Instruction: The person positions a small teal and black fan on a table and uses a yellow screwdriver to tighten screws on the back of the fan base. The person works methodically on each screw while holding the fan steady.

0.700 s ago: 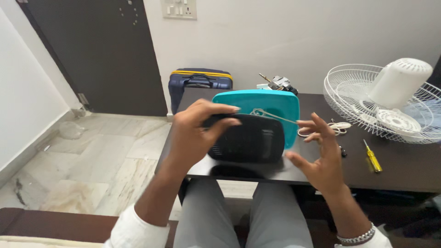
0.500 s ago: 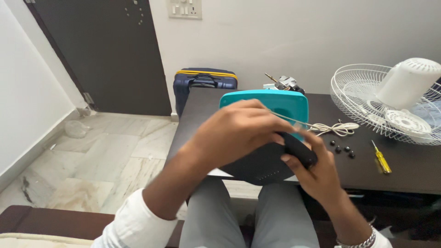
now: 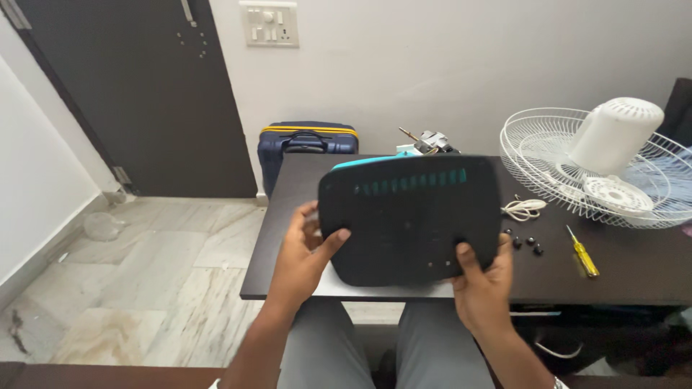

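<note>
Now your left hand (image 3: 299, 261) and right hand (image 3: 481, 284) grip the black vented panel (image 3: 409, 220), fingers clasped, above the table's (image 3: 634, 270) front edge.

No packages, labels, signs or screens showed anywhere in the head view.
</note>
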